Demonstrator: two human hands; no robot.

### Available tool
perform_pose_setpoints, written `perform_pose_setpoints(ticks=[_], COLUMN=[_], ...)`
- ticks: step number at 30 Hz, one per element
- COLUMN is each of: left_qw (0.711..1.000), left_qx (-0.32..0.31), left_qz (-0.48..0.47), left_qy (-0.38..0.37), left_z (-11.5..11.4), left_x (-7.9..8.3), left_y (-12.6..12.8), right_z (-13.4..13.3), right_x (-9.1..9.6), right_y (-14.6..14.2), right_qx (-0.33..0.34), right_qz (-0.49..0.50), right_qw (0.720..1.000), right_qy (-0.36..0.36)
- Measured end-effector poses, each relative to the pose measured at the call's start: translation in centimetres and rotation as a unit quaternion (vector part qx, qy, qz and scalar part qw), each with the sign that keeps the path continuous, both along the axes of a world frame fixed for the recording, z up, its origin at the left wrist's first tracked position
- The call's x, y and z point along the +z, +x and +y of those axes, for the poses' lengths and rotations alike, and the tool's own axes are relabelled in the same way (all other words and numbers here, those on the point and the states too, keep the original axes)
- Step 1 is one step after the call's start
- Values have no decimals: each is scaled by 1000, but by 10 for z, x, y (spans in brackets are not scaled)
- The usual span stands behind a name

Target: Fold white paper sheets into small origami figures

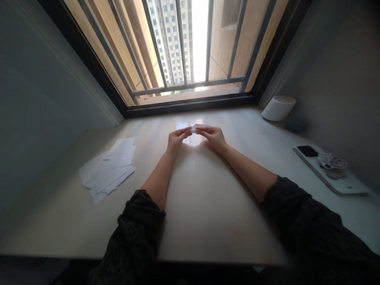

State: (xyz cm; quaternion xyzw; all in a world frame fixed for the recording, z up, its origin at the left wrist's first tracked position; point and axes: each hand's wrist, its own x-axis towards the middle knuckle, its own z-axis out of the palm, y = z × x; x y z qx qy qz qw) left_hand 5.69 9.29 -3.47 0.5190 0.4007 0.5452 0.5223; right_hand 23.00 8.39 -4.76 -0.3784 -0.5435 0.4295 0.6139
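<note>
Both hands out over the far middle of the worktop [190, 221], near the window, working one small white paper piece [196, 127] between them.

Left hand [178, 137]: grip pinched, thumb and fingertips together on the left end of the paper piece. Right hand [214, 136]: same pinch, on the right end. The two sets of fingertips are near each other, with a bit of white paper showing between and just beyond them. Paper looks folded, but too small to confirm. Can't tell whether it touches the surface underneath. Bright window reflection around and below the hands.

Both forearms reach in from the near edge, dark patterned sleeves [136, 225] pushed back to about the elbow. Left sleeve has a bunched cuff.

Left side of worktop: loose paper pile [109, 174], plain white sheets, overlapping at mixed angles, well apart from the left hand.

Right side: phone [319, 168] lying camera side up, light-coloured back, dark camera block at the far end, round cartoon-like attachment [334, 161] stuck on the back. Farther off, by the right wall: white round container or roll [279, 108], can't tell which. Small dark bluish item [295, 126] just on its near side, too blurred to identify.

Far side: window [192, 105] with black frame, upright metal bars outside, tall building [170, 39] beyond.
</note>
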Motion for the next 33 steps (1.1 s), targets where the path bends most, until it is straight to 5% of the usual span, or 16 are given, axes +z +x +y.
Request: perform_pose_setpoints(ticks=[33], left_qw=[1000], left_qx=[-21], left_qz=[-5], left_qy=[-6], left_z=[2], left_x=[-2], left_y=[-1], right_z=[-6], right_x=[7], right_y=[-4], right_qx=[-53], right_qz=[0], right_qw=[998], right_qy=[-18])
